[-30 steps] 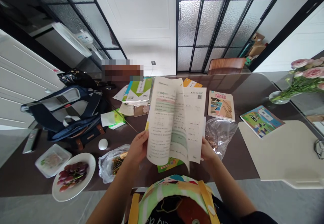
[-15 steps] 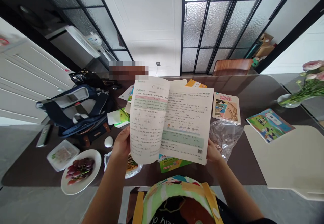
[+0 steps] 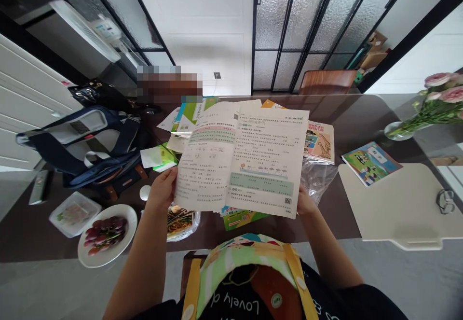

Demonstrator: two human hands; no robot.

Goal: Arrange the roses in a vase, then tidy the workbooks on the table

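Head view: nearest the camera, a green-and-yellow fabric item (image 3: 242, 267) with yellow straps, probably a bag, is held against the person's black top, just below the open workbook (image 3: 235, 158). That workbook is raised in the air above a dark table (image 3: 340, 223), with its printed pages turned up to the camera. Its left edge is gripped closed by the left hand (image 3: 161, 189), and its lower right corner is pinched by the right hand (image 3: 306, 203). Neither hand is open, and the middle of the pages is left unsupported.

Directly under the workbook, a green-covered book (image 3: 242, 219) is laid on the table. A plastic bag of noodles (image 3: 181, 223) is seen below its left edge, with a plate of red grapes (image 3: 104, 234) farther left. A clear plastic bag (image 3: 317, 177) is placed beyond its right edge. Past its far edge, a stack of booklets (image 3: 191, 117) is piled up, and a navy backpack (image 3: 83, 146) is lying off to the left. A giraffe-covered book (image 3: 320, 141) is set beyond its upper right corner. Well to the right, a glass vase of pink flowers (image 3: 398, 131) is standing.

If either pinch were loosened, the pages could flop or the workbook could be dropped onto the noodles, where the paper could be marked by food.
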